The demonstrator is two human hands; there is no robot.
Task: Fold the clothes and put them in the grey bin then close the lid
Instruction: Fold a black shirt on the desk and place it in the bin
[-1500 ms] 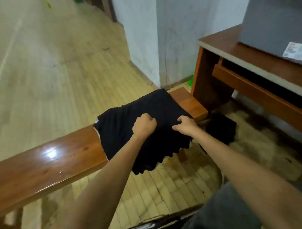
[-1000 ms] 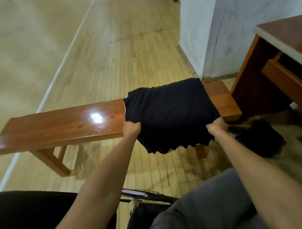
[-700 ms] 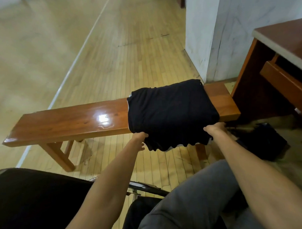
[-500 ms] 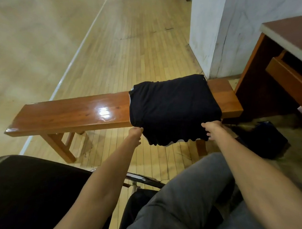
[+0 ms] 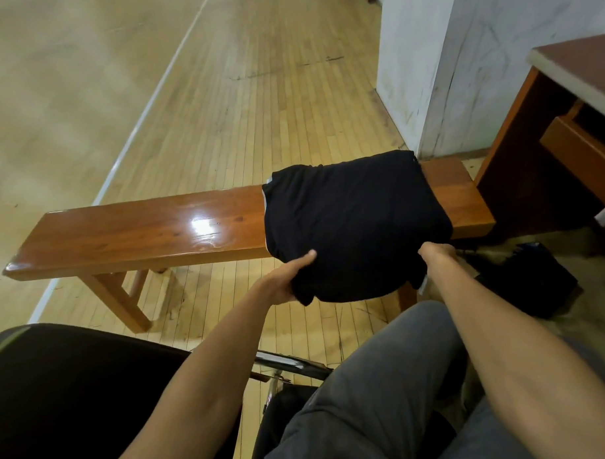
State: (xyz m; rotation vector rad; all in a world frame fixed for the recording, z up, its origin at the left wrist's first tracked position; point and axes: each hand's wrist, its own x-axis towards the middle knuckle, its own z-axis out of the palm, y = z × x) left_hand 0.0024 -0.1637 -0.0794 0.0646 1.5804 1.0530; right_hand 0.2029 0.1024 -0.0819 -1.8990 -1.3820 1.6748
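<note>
a folded black cloth [image 5: 353, 217] lies on the long wooden desk [image 5: 150, 231], toward its 3 o'clock end. it covers the top from far edge to near edge, and its near part spills over the front, hanging in the air above the floor [image 5: 230, 89]. a thin pale trim shows along the cloth's 9 o'clock side.

the left grip [image 5: 285, 276] has the cloth at its 7 o'clock corner. the thumb lies flat on top and the fingers go under the overhang, so the fabric is pinched between them. the right grip [image 5: 437, 253] is at the 4 o'clock corner, right at the desk's front edge. its fingers curl down into the fabric and hold it, though the tips are hidden from me. a small white tag hangs from the cloth just below that wrist.

the rest of the desk, out toward 9 o'clock, is bare glossy wood with a bright glare spot.

at 1 o'clock stands a white pillar [image 5: 437, 62], just behind the desk's end. a brown table [image 5: 554, 152] sits at 3 o'clock, close beside that end. a dark bag [image 5: 532, 282] lies on the floor below it, at about 4 o'clock. nearest me are the person's grey trousers [image 5: 374, 403] at 5 o'clock and a black seat [image 5: 65, 392] at 7 o'clock.
</note>
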